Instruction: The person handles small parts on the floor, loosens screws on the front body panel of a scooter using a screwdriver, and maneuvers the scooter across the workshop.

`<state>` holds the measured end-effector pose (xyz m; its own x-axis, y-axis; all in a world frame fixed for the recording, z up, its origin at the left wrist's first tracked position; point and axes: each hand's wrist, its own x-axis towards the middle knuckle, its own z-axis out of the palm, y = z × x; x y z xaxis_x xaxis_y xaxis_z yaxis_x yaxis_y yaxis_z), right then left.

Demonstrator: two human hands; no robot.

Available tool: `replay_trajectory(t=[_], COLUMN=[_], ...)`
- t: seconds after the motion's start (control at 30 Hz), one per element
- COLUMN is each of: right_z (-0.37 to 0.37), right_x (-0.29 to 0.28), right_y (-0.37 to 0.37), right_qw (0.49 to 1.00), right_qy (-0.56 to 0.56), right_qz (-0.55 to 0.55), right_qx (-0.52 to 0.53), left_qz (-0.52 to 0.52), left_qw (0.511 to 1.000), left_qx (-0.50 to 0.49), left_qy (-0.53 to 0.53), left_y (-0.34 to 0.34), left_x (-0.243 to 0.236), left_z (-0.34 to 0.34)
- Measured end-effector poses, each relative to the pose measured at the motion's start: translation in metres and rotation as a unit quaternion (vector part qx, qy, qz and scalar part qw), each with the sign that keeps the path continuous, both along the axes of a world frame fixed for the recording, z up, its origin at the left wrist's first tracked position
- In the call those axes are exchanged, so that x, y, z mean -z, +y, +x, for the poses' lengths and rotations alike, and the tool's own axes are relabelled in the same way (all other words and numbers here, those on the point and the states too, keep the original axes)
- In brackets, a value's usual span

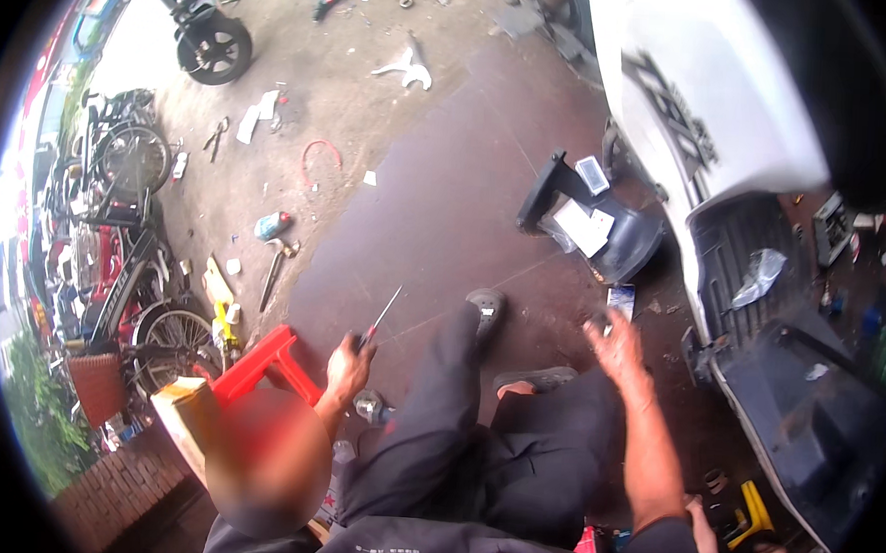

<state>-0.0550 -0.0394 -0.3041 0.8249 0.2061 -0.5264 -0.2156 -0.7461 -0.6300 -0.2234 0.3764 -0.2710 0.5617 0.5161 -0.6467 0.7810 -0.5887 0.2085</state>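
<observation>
My left hand (348, 368) is closed round the handle of a screwdriver (385, 313), whose thin shaft points up and away over the floor. My right hand (616, 346) hangs above the floor on the right, fingers bent together; a small dark thing seems to be in them, too small to name. Just beyond that hand lies a small blue-and-white packet (621, 301). Farther off, a curved black plastic part (630, 248) rests on the floor with white papers (582, 227) and a small clear-topped box (592, 174) on it.
A white scooter (713, 100) stands along the right, a clear plastic bag (759, 277) on its black footboard. By my left arm are a red plastic stool (276, 360) and a blurred round shape. Pliers (216, 137), a hammer (275, 273) and scraps litter the floor; bicycles (133, 160) stand left.
</observation>
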Motion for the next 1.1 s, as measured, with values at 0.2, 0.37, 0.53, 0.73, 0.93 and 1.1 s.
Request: replay_trajectory(t=[0.2, 0.37, 0.53, 0.73, 0.93, 1.1], right_z=[-0.044, 0.002, 0.075, 0.142, 0.171, 0.240], right_x=[-0.135, -0.239, -0.307, -0.325, -0.364, -0.383], right_y=[0.071, 0.133, 0.172, 0.207, 0.247, 0.261], right_qw=[0.995, 0.994, 0.993, 0.996, 0.985, 0.983], right_qy=[0.060, 0.027, -0.068, -0.088, -0.169, -0.146], right_qz=[0.077, 0.083, 0.037, -0.006, -0.039, -0.050], right_qx=[0.009, -0.069, -0.094, -0.013, 0.000, 0.104], left_qz=[0.040, 0.061, 0.045, -0.008, -0.110, -0.058], left_qw=[0.977, 0.957, 0.967, 0.927, 0.904, 0.931], left_qx=[-0.195, -0.234, -0.239, -0.369, -0.404, -0.341], left_qy=[0.078, 0.162, 0.077, -0.063, -0.092, -0.114], left_y=[0.012, 0.014, 0.055, 0.161, 0.236, 0.276], left_x=[-0.149, -0.228, -0.268, -0.234, -0.280, -0.266], left_z=[-0.126, -0.152, -0.139, -0.117, 0.009, 0.088])
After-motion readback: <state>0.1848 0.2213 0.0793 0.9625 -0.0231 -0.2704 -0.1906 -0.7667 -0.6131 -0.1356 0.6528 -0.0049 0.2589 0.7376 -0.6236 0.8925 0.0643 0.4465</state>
